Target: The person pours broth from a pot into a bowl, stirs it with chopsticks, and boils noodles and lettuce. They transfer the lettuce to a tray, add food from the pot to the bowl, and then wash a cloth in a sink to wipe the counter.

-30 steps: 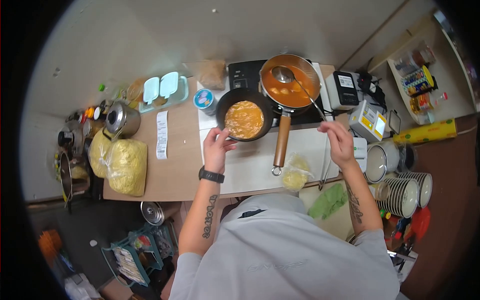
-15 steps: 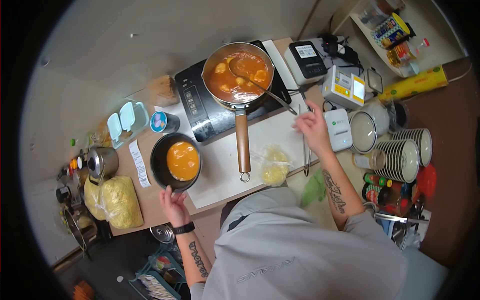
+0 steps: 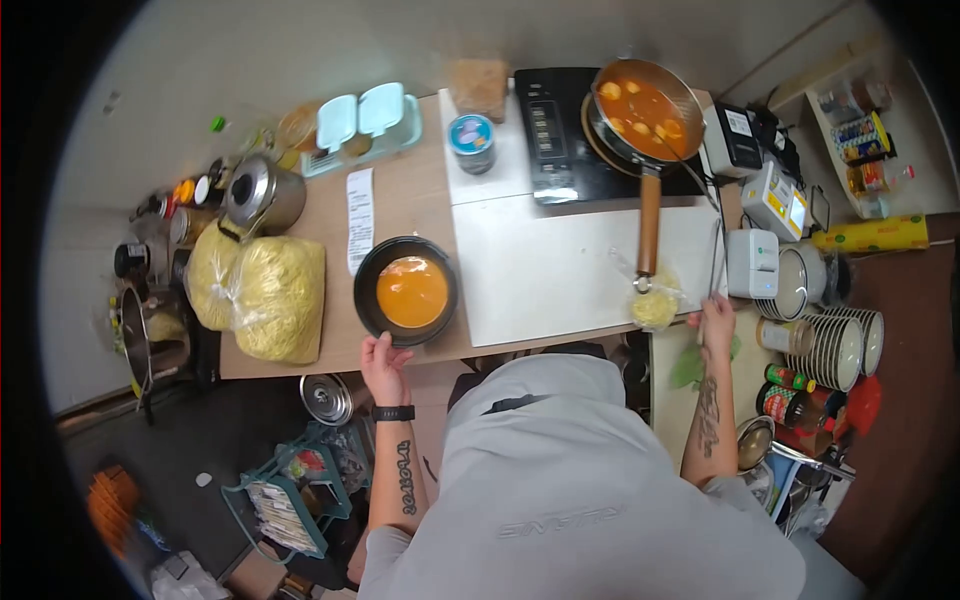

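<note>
My left hand (image 3: 386,366) holds the near rim of a black bowl (image 3: 366,300) with orange soup in it, at the table's front edge. My right hand (image 3: 714,326) is closed around the near end of slim metal tongs (image 3: 717,262), right of the pan handle. On the cooktop sits a saucepan (image 3: 650,215) with a wooden handle, full of red-orange broth and pale round pieces. A ladle (image 3: 702,180) leans in it, its handle over the right rim. A small bag of yellow noodles (image 3: 654,304) lies beneath the pan handle's end.
The black induction cooktop (image 3: 560,180) stands at the back. Left are large noodle bags (image 3: 280,300), a lidded metal pot (image 3: 264,195), a receipt (image 3: 360,220), a blue-lidded tub (image 3: 471,145) and a light-blue container (image 3: 362,125). Right are small printers (image 3: 752,262) and stacked bowls (image 3: 835,350).
My right hand has come down from beside the ladle handle and taken hold of the tongs. My left hand stays at the bowl's rim. The view has shifted, so the pan appears farther right.
</note>
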The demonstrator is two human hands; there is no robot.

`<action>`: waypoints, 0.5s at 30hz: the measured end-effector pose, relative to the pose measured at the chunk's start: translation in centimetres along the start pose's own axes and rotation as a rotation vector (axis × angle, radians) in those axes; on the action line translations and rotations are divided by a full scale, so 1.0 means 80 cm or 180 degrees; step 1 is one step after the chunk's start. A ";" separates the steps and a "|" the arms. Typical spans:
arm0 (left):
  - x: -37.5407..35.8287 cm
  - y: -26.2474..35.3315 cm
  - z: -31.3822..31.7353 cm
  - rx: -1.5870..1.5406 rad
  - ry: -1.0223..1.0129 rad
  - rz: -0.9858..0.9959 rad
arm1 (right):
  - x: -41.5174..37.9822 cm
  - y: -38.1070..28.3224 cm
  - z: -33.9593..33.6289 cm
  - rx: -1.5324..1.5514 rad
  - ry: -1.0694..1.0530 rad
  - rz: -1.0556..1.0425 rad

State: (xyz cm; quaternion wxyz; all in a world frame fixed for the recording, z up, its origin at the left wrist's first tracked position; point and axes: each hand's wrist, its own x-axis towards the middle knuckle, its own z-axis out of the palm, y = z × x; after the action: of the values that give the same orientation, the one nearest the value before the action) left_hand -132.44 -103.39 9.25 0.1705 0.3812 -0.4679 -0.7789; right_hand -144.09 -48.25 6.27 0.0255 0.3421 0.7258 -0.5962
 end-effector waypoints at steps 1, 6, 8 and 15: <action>0.005 -0.001 -0.011 -0.0032 -0.0068 -0.0009 | -0.029 -0.007 0.007 -0.0040 -0.0023 -0.0051; 0.030 -0.004 -0.037 0.0002 -0.0378 -0.0302 | -0.196 -0.086 0.037 0.0150 -0.0037 -0.0989; 0.038 -0.003 -0.047 0.0015 -0.0512 -0.0387 | -0.254 -0.123 0.089 -0.0274 -0.0568 -0.0976; 0.048 0.004 -0.066 0.0293 -0.0856 -0.0500 | -0.325 -0.192 0.284 -0.3737 -0.2570 -0.2361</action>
State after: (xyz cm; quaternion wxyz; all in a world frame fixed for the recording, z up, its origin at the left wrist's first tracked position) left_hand -131.02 -109.08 6.40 0.0272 0.3163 -0.4905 -0.8116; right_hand -140.74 -81.24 24.29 0.2620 -0.2327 0.9220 -0.1645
